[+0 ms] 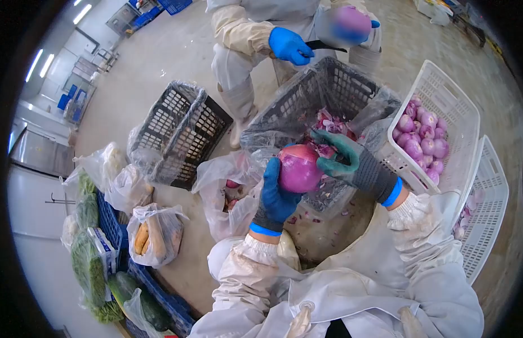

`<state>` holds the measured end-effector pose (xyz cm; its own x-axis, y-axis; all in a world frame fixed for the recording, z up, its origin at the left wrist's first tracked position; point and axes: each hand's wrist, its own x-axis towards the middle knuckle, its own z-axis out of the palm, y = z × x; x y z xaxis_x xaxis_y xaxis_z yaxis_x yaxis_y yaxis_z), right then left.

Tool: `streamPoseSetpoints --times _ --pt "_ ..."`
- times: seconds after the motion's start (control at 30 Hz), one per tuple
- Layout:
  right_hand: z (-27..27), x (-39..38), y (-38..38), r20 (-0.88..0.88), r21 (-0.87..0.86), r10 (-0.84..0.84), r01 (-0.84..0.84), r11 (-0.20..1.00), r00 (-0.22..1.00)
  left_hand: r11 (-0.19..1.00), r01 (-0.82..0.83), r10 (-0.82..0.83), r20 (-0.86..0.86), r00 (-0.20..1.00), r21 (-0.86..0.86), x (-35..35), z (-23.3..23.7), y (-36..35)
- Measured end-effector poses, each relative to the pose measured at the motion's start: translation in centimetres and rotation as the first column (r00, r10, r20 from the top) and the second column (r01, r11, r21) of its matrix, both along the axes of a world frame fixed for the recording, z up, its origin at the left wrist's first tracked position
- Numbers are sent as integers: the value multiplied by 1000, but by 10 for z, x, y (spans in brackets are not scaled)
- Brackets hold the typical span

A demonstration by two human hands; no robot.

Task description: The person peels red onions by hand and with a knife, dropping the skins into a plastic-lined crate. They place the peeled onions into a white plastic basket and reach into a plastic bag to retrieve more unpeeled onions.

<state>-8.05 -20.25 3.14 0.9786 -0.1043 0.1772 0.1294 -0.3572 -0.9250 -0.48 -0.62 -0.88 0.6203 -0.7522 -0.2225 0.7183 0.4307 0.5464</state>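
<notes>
A large red onion (299, 169), bright purple with drier reddish skin on top, rests in my blue-gloved left hand (277, 194), whose fingers wrap its left side and underside. My right hand (351, 160), in a dark grey glove with green fingers, is at the onion's right side. Its thumb tip is right at the onion, and its fingers curve apart from the thumb, with dark red skin showing in the gap. Beneath both hands stands a plastic-lined dark crate (272, 127) holding loose onion skins (332, 121).
Opposite, a co-worker's blue-gloved hand (290, 46) grips a knife (326, 46); a blurred onion is in the other. White crate (470, 121) with peeled onions (422, 138) on the right. Left: another dark crate (185, 132), bagged vegetables (154, 239), an open plastic bag (213, 211).
</notes>
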Motion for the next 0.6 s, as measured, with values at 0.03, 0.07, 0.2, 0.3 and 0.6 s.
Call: streamPoseSetpoints --times 0.03,0.07,0.2,0.3,0.6 --pt "-2 -1 2 130 -166 22 -1 986 991 999 -10 9 -23 1000 -34 0 -1 0" --pt "-2 -3 3 132 -166 25 -3 986 991 997 -21 18 -45 999 -68 0 -1 -1" --pt "8 -11 6 35 -164 146 -138 977 989 989 -143 142 -52 988 -21 5 -6 2" --pt "15 -17 11 45 -233 236 -220 947 971 962 -272 272 153 950 -19 15 -9 5" --pt "30 -25 17 -130 -388 143 -184 903 981 753 -653 338 808 483 76 8 13 3"
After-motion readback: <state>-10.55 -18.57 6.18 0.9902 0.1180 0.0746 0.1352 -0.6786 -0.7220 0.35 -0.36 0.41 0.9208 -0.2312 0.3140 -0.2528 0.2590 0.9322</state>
